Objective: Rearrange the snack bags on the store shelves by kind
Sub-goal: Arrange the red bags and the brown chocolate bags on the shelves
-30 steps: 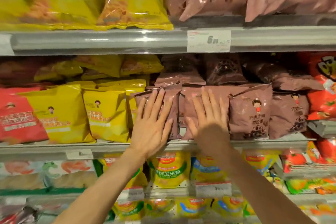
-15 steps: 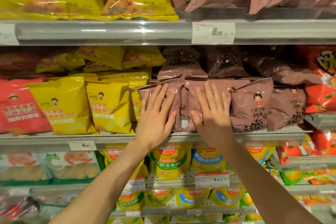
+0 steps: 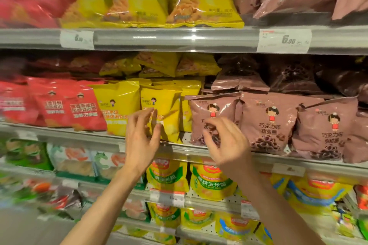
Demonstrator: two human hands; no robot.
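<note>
On the middle shelf (image 3: pixel 79 137) stand red snack bags (image 3: pixel 59 105) at the left, yellow bags (image 3: pixel 119 105) in the centre and brown chocolate-ring bags (image 3: pixel 266 121) at the right. My left hand (image 3: pixel 142 139) hovers in front of a yellow bag (image 3: pixel 165 111), fingers curled and apart, holding nothing. My right hand (image 3: pixel 227 143) is in front of the leftmost brown bag (image 3: pixel 211 113), fingers loosely bent, empty. More bags of the same colours lie stacked behind.
The top shelf (image 3: pixel 179 38) carries red, yellow (image 3: pixel 203 0) and brown bags, with price tags (image 3: pixel 283 41) on its rail. Below hang yellow-green corn snack bags (image 3: pixel 213 183) and green-white bags (image 3: pixel 75 161) on lower shelves.
Both hands have lifted off the brown bags and pulled back toward me, fingers curling. The camera has turned left, bringing the red bags into view.
</note>
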